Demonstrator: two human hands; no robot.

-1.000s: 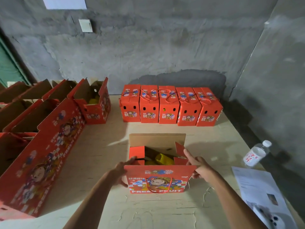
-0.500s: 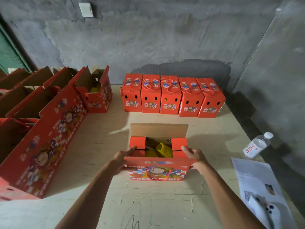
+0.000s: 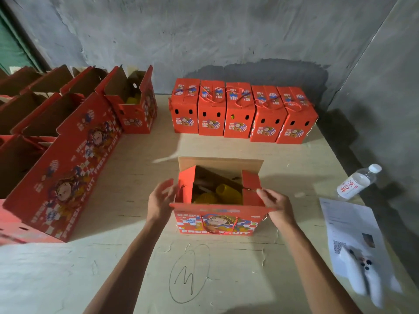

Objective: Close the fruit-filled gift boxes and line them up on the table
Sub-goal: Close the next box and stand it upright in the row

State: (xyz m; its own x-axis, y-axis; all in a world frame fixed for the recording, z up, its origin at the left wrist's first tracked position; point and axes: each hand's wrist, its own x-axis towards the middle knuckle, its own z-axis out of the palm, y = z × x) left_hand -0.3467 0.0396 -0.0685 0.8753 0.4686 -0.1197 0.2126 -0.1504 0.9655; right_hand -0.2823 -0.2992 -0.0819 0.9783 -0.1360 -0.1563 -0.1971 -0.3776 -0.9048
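On table (image 3: pixel 249 279), open gift box (image 3: pixel 217 219), yellow fruit (image 3: pixel 224 192) inside

Left hand (image 3: pixel 161 200) motion-blurred; finger positions and contact with the open box (image 3: pixel 217 200) cannot be read. Fruit (image 3: pixel 215 196) inside the box partly hidden by flaps and front wall; type not determinable. Open boxes (image 3: pixel 45 123) at left cut off by the frame edge, and print on the paper (image 3: pixel 349 225) too small to read.
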